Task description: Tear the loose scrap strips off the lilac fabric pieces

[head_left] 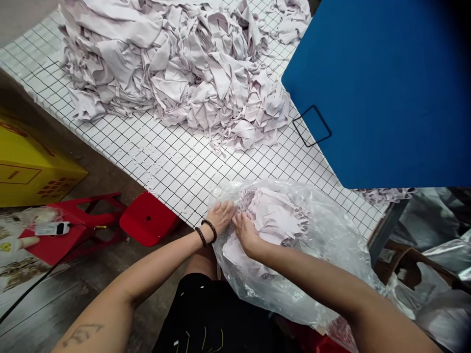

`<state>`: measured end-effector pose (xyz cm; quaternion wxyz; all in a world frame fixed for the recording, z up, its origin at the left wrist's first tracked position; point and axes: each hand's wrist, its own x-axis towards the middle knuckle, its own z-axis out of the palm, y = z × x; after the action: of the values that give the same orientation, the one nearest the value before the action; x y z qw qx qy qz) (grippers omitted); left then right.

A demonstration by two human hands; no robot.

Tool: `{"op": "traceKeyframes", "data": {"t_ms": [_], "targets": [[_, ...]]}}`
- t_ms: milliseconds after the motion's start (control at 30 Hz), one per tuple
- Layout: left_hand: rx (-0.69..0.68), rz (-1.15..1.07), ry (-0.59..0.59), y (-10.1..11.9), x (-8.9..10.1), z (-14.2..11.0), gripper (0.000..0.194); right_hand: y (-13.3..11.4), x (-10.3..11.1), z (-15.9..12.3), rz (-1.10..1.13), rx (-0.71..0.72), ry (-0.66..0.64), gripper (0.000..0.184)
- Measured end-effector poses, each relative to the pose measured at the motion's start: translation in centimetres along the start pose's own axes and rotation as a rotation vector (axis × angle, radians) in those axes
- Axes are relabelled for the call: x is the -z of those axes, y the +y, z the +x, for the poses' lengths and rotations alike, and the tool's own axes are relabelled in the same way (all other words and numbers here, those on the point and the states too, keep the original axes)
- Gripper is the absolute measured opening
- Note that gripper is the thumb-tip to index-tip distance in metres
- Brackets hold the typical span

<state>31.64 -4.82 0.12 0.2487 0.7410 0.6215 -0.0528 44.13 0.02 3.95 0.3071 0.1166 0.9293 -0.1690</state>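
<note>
A bundle of pale, off-white fabric pieces [274, 211] with frilly edges lies on a clear plastic bag [331, 245] at the table's near edge. My left hand [221, 217], with two dark bead bracelets at its wrist, rests against the bundle's left side. Its fingers are stretched forward, and their tips are partly hidden by the cloth. Just beside it, my right hand [246, 234] has its fingers bent around the edge of the fabric pieces. The two hands are almost touching. More cloth spreads under my right wrist, inside or on top of the bag; I cannot tell which.
A large heap of similar fabric [176, 73] covers the far part of the grid-marked table [158, 162]. A blue board [382, 93] overhangs the right side, near a thin black rectangular frame [312, 126]. Red stools [149, 218] and a yellow box [33, 166] stand left.
</note>
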Motion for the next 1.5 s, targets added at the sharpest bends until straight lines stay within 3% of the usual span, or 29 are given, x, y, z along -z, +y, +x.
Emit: {"op": "traceKeyframes", "data": {"t_ms": [100, 200, 400, 533, 767, 867, 967, 1033, 1167, 1267, 1333, 1400, 1500], "targets": [[-0.094, 0.018, 0.056, -0.6, -0.3, -0.6, 0.042, 0.9, 0.1, 0.2, -0.207, 0.093, -0.099, 0.046], [-0.16, -0.001, 0.001, -1.2, -0.1, -0.4, 0.043, 2.4, 0.2, 0.2, -0.309, 0.173, -0.089, 0.038], [-0.211, -0.036, -0.034, -1.3, 0.1, 0.6, 0.018, 4.2, 0.2, 0.5, -0.314, 0.207, 0.036, 0.017], [-0.26, -0.057, 0.0, -1.2, 0.1, 0.3, 0.013, 4.2, 0.1, 0.1, -0.309, 0.241, 0.109, 0.01], [-0.197, -0.241, 0.075, -2.4, 0.3, -0.6, 0.013, 4.8, -0.3, -1.0, -0.29, 0.268, 0.055, 0.012], [-0.091, -0.357, 0.187, -3.3, 1.5, -1.1, 0.016, 4.9, -0.6, -1.1, -0.298, 0.274, 0.059, 0.011], [0.179, -0.71, 0.466, -3.9, 3.4, -1.6, 0.017, 5.1, -1.1, -1.1, -0.292, 0.254, 0.071, 0.013], [0.373, -1.005, 0.586, -4.1, 4.6, -1.7, 0.018, 5.3, -1.3, -1.0, -0.263, 0.244, 0.07, 0.012], [0.55, -1.439, 0.528, -4.4, 5.3, -1.7, 0.018, 5.8, -0.6, -1.1, -0.105, 0.186, 0.094, 0.035], [0.507, -1.332, 0.459, -4.5, 5.3, -2.0, 0.023, 5.5, 0.7, -1.1, 0.0, 0.071, 0.184, 0.054], [0.463, -1.185, 0.392, -4.2, 5.4, -2.4, 0.028, 5.1, 1.3, -1.0, -0.003, -0.027, 0.284, 0.049], [0.475, -0.925, 0.33, -3.3, 5.7, -2.4, 0.034, 4.7, 1.5, -0.5, -0.037, -0.096, 0.379, 0.035], [0.463, -0.413, 0.239, -1.4, 6.1, -1.4, 0.059, 4.7, 1.2, 0.4, -0.056, -0.097, 0.481, 0.029]]}}
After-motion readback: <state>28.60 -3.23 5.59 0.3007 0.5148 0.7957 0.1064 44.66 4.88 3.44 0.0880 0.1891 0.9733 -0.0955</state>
